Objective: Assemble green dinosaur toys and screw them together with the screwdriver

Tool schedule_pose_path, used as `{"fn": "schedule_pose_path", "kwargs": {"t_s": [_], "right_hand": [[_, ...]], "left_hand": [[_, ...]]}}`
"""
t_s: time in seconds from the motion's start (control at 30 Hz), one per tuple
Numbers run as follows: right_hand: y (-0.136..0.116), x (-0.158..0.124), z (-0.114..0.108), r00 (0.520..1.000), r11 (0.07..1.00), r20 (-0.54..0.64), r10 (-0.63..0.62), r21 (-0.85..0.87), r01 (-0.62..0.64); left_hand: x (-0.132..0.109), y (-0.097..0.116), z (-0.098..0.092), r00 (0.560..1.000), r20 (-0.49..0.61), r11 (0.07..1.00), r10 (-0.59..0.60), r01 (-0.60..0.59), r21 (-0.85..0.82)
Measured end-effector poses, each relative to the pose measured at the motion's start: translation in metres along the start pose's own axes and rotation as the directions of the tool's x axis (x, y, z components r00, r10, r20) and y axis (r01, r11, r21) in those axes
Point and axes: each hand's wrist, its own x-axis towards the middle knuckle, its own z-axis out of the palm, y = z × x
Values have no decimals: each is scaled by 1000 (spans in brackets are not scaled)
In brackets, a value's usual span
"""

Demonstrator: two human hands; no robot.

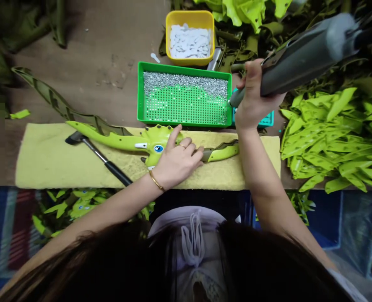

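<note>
A wooden workbench (88, 54) carries a yellow felt pad (47, 163), with a lime-green dinosaur-shaped toy piece (116, 142) lying along it; the right hand (251, 96) is closed around a grey handheld power tool (302, 58), raised just beside a green tray (186, 75) of silver rivets; the left hand (178, 157) lies open on the piece, fingers (188, 147) spread; a hammer (93, 149) lies near it on the pad.

- My left hand (176, 160) lies palm down, fingers (188, 147) spread and pressing, wrist bent low.
- My right hand (254, 95) is raised higher, fingers curled closed in a firm grip.
- My left forearm (110, 209) slants in from the lower left.
- My right forearm (261, 176) rises almost straight ahead.
</note>
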Motion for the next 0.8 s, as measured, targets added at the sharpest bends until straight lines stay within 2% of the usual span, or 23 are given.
{"fn": "schedule_pose_path", "kwargs": {"t_s": [0.07, 0.17, 0.37, 0.47, 0.57, 0.63, 0.7, 0.8], "right_hand": [[18, -4, -1, 999, 999, 45, 14, -32, -13], [30, -9, -6, 995, 998, 100, 18, -56, -13], [27, -7, -2, 995, 999, 95, -7, 33, 4], [3, 0, -3, 997, 994, 50, -51, 96, 46], [-42, -1, -20, 995, 952, 15, -103, 292, 94], [-72, -12, -37, 994, 913, 73, -84, 405, 48], [-95, -30, -56, 984, 904, 174, -41, 425, -37], [-110, -57, -78, 967, 925, 246, -66, 379, -34]], "left_hand": [[-5, -4, 2, 999, -30, 998, -20, 18, -56], [-8, -8, 5, 998, -46, 992, -30, 25, -123], [-6, -9, 5, 999, -25, 993, -27, 24, -117], [-6, -8, 5, 999, -13, 992, -31, 29, -120], [-5, -8, 4, 999, -3, 993, -43, 42, -111], [-4, -7, 3, 998, 18, 992, -56, 57, -111], [-3, -7, 3, 997, 36, 991, -63, 67, -119], [-3, -8, 5, 998, 10, 991, -60, 60, -116]]}}
